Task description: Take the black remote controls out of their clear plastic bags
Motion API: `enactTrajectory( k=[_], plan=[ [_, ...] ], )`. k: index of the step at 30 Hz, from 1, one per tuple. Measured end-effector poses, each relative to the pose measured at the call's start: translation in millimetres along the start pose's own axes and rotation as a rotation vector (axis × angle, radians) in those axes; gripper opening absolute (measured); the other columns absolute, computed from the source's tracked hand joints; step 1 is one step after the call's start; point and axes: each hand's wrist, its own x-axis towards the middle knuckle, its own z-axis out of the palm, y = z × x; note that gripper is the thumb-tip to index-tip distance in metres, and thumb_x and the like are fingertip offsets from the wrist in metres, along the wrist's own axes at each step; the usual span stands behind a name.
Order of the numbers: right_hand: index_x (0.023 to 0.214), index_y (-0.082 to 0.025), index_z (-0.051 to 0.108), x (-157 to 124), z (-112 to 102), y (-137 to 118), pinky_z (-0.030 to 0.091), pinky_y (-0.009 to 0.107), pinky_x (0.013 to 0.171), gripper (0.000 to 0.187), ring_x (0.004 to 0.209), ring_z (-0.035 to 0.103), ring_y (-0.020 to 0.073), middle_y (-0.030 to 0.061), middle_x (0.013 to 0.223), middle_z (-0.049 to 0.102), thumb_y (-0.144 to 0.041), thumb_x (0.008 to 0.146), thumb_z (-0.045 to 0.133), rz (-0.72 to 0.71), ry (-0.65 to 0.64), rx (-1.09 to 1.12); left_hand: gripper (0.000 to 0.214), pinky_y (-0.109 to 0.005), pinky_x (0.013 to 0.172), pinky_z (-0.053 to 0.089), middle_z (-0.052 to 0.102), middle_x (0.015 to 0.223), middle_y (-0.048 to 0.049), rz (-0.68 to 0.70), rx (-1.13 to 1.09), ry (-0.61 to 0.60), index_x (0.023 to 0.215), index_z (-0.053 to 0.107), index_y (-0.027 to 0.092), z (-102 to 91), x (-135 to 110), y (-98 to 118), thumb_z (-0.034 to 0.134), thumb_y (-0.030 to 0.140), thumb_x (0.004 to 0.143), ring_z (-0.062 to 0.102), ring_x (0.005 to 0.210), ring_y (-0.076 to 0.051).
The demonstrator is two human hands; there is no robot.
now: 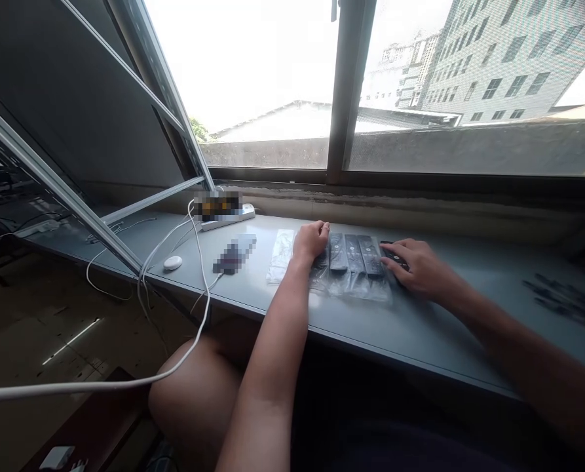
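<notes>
Several black remote controls lie side by side in clear plastic bags on a grey ledge under a window. My left hand rests at the left end of the row with its fingers curled over the leftmost bagged remote. My right hand sits at the right end, fingers bent and pressed on the rightmost remote. An empty-looking clear bag lies just left of my left hand.
A phone on a white cable, a small white round device and a white power strip lie on the left part of the ledge. More dark items lie at the far right. A slanted metal window frame crosses the left.
</notes>
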Motion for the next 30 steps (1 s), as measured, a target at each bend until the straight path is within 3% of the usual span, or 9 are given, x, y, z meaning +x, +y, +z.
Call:
enactTrajectory(
  k=[8, 14, 23, 30],
  plan=[
    [0.150, -0.018, 0.078, 0, 5, -10, 0.055, 0.056, 0.114, 0.060, 0.131, 0.069, 0.0433, 0.0189, 0.129, 0.083, -0.058, 0.110, 0.057, -0.097, -0.135, 0.115, 0.040, -0.035, 0.088, 0.053, 0.082, 0.094, -0.0098, 0.024, 0.018, -0.015, 0.096, 0.082, 0.024, 3.9, 3, -5, 0.051, 0.042, 0.115, 0.076, 0.095, -0.026],
    [0.147, -0.022, 0.080, 0, 1, -9, 0.063, 0.048, 0.101, 0.051, 0.119, 0.077, 0.0380, 0.0155, 0.121, 0.084, -0.040, 0.103, 0.062, 0.039, -0.123, 0.181, 0.041, -0.035, 0.089, 0.054, 0.085, 0.101, -0.0117, 0.035, 0.015, -0.006, 0.097, 0.082, 0.025, 5.4, 3, -5, 0.052, 0.045, 0.115, 0.077, 0.100, -0.027],
    [0.124, -0.022, 0.082, 0, 3, -16, 0.063, 0.047, 0.097, 0.034, 0.113, 0.078, 0.0361, 0.0147, 0.119, 0.085, -0.034, 0.101, 0.060, 0.028, -0.060, 0.184, 0.041, -0.036, 0.088, 0.055, 0.084, 0.094, -0.0109, 0.057, 0.011, -0.044, 0.098, 0.084, 0.026, 1.4, 0, 4, 0.054, 0.049, 0.114, 0.078, 0.095, -0.028],
    [0.109, -0.025, 0.074, 0, -6, -25, 0.063, 0.046, 0.088, 0.020, 0.098, 0.079, 0.0336, 0.0115, 0.105, 0.082, -0.037, 0.098, 0.062, 0.123, 0.055, 0.242, 0.040, -0.032, 0.085, 0.055, 0.082, 0.085, -0.0063, 0.102, -0.129, -0.032, 0.099, 0.083, 0.023, 4.0, 1, 7, 0.052, 0.044, 0.115, 0.076, 0.085, -0.022]
  ],
)
